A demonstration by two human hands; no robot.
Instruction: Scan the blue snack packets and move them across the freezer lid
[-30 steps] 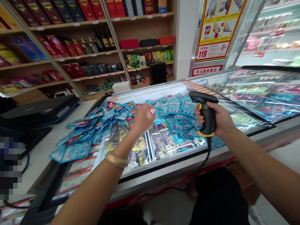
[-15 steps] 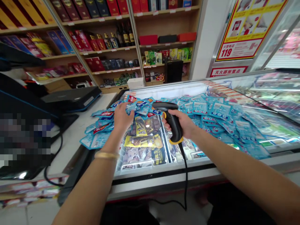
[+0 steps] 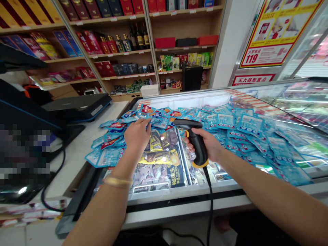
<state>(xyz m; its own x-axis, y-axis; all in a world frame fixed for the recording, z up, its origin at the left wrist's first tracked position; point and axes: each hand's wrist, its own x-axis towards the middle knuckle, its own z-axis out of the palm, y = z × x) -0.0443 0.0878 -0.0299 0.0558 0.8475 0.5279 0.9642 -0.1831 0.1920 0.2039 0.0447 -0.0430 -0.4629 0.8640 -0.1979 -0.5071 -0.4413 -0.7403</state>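
My right hand (image 3: 206, 141) grips the handle of a black and yellow barcode scanner (image 3: 198, 147), its head pointing left over the pile and its cord hanging down. My left hand (image 3: 138, 135) is at the left pile of small blue snack packets (image 3: 110, 157). Its fingers and thumb are drawn together at the edge of a blue snack packet (image 3: 160, 123), just left of the scanner head; the back of the hand partly hides the grip. More blue packets (image 3: 252, 126) lie heaped to the right of the scanner.
The packets lie on the glass top of a chest freezer (image 3: 153, 215), with bagged frozen goods (image 3: 153, 174) visible below. A counter with a black scale (image 3: 77, 106) stands at left, beside a dark screen (image 3: 23, 136). Shelves (image 3: 128, 54) of boxes and bottles line the back.
My left hand has turned and moved slightly right along the packets, its fingers now pointing right. The scanner has shifted a little right and down in view, as the camera has moved too.
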